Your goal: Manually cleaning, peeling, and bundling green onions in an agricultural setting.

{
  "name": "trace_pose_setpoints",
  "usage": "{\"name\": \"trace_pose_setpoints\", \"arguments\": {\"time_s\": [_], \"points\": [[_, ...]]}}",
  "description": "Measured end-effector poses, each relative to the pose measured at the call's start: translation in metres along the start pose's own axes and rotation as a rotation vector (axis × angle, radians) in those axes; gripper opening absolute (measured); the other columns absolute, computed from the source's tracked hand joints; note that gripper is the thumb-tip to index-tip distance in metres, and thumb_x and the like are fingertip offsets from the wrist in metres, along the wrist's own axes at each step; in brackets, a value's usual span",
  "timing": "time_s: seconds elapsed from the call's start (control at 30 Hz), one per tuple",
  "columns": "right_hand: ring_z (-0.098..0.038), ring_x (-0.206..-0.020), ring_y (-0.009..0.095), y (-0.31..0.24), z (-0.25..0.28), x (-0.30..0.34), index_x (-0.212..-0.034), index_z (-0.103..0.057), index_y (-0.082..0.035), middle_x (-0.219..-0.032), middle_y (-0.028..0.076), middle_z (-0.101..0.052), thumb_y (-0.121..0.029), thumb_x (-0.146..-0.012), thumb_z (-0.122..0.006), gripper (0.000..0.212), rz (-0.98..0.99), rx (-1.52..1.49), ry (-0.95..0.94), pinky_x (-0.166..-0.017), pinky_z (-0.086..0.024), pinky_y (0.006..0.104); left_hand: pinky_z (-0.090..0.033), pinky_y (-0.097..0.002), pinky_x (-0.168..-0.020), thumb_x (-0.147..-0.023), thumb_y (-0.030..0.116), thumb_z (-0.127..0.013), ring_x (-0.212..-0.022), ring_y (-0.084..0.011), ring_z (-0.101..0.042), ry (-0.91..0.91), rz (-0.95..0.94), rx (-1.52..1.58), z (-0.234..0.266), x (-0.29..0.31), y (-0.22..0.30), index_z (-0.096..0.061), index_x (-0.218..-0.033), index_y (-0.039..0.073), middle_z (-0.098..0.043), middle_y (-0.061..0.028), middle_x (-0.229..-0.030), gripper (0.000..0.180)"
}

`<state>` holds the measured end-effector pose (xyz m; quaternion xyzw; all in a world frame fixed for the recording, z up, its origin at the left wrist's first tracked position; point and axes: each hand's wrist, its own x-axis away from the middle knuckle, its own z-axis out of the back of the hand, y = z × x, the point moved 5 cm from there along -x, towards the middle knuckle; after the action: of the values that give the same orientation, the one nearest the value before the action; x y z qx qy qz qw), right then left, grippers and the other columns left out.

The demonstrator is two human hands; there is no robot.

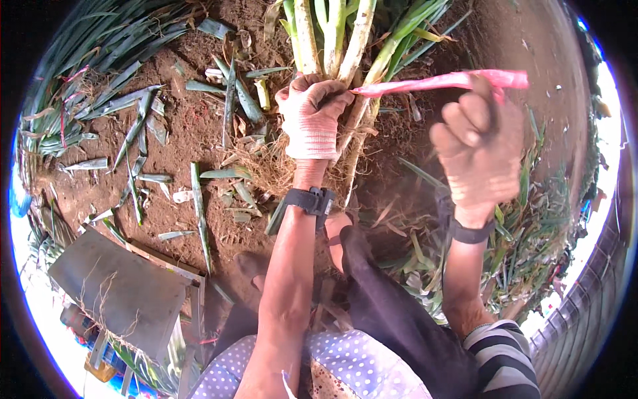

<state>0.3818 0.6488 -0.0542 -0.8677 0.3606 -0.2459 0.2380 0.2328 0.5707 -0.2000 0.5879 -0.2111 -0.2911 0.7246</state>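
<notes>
My left hand (311, 116), in a stained, light-coloured glove, is closed around the pale lower stems of a bundle of leeks (332, 43) at the top centre. Stringy roots (276, 166) hang below that grip. A pink plastic strip (425, 84) stretches from beside my left fingers toward the right. At its far end my right hand (480, 146), also gloved and slightly blurred, has its fingers curled around the strip. One leek stem (359, 123) leans outside my left grip, next to the strip. What lies inside my left palm is hidden.
Cut leaf pieces (199, 213) litter the brown soil. At the upper left lies a heap of leeks (86, 80), with pink ties visible. A low grey-topped stool (119, 282) stands at the lower left. Leaf trimmings (425, 266) pile up beside my legs on the right.
</notes>
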Motion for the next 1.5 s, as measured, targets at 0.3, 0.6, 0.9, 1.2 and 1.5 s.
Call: {"name": "trace_pose_setpoints", "arguments": {"time_s": [0.3, 0.6, 0.9, 1.2, 1.5], "points": [[-0.044, -0.060, 0.010, -0.040, 0.009, 0.035, -0.102, -0.057, 0.001, -0.073, 0.002, -0.054, -0.025, -0.090, -0.053, 0.029, 0.549, 0.783, 0.229, -0.064, -0.040, 0.0240, -0.034, -0.0351, -0.085, -0.064, 0.020, -0.076, -0.095, -0.0241, -0.042, 0.014, 0.022, -0.068, 0.005, -0.009, -0.010, -0.072, -0.077, 0.010, -0.058, -0.0053, -0.087, 0.017], [-0.057, -0.089, 0.028, 0.053, 0.020, -0.014, -0.108, -0.058, -0.010, -0.102, 0.011, -0.059, -0.035, -0.069, -0.074, 0.049, 0.697, 2.271, 0.179, -0.086, -0.042, 0.0402, -0.033, -0.0320, -0.089, -0.065, 0.009, -0.077, -0.095, -0.0194, -0.046, 0.019, 0.071, 0.018, 0.001, -0.007, -0.014, -0.070, -0.077, 0.005, -0.058, -0.0052, -0.089, 0.014], [-0.049, -0.052, 0.003, 0.100, 0.083, 0.004, -0.092, -0.065, -0.005, -0.060, -0.002, -0.056, -0.024, -0.088, -0.057, 0.021, -0.392, 1.205, 0.500, -0.047, -0.039, 0.0210, -0.033, -0.0349, -0.090, -0.065, 0.007, -0.075, -0.095, -0.0218, -0.048, 0.030, -0.049, -0.053, 0.001, 0.003, 0.002, -0.069, -0.081, 0.005, -0.059, -0.0074, -0.093, 0.017], [-0.058, -0.063, 0.014, 0.121, 0.038, 0.009, -0.097, -0.065, -0.008, -0.077, 0.011, -0.064, -0.027, -0.088, -0.058, 0.022, -0.317, 0.831, 0.340, -0.057, -0.046, 0.0274, -0.031, -0.0394, -0.090, -0.064, 0.013, -0.071, -0.092, -0.0229, -0.053, -0.030, -0.100, -0.045, 0.002, 0.010, 0.009, -0.067, -0.090, 0.010, -0.060, -0.0073, -0.094, 0.026], [-0.056, -0.084, 0.009, 0.071, 0.086, 0.009, -0.107, -0.062, -0.004, -0.095, 0.001, -0.065, -0.019, -0.085, -0.063, 0.027, -0.145, 0.731, 0.454, -0.075, -0.045, 0.0215, -0.030, -0.0397, -0.085, -0.073, 0.017, -0.068, -0.087, -0.0241, -0.053, -0.003, -0.255, -0.109, 0.000, 0.008, 0.008, -0.068, -0.080, 0.007, -0.059, -0.0085, -0.084, 0.012]]}}
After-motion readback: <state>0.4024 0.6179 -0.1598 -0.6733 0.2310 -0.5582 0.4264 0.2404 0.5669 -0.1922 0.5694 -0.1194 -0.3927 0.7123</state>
